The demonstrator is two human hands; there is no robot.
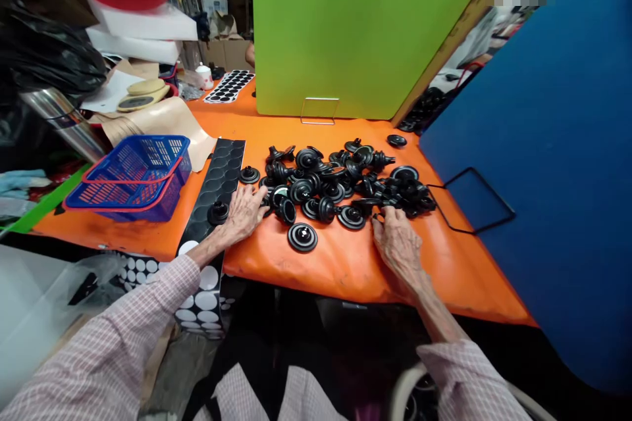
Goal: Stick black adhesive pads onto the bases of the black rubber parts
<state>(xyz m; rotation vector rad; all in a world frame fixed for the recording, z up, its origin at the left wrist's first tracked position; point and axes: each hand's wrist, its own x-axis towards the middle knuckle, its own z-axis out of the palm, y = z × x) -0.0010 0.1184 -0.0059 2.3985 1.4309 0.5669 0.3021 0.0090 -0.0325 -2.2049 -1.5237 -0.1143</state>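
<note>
A heap of black, round, stepped knob-like parts (301,191) lies on the orange tabletop (276,263). At the heap's left edge rests my left hand (243,214), its fingers spread and touching the nearest parts. My right hand (399,240) is at the heap's front right, fingers stretched forward against the black parts; their tips are partly hidden among them. One loose knob-like part (302,237) lies in front of the heap, between my hands. Left of my left hand, another black part (218,212) sits on a strip of black round stickers (217,171).
A blue plastic basket (129,197) with red handles stands at the left, near a steel flask (64,122). An upright green panel (365,26) closes off the back, and a blue panel (548,145) with a wire loop (488,231) the right. A sticker sheet (230,86) lies behind.
</note>
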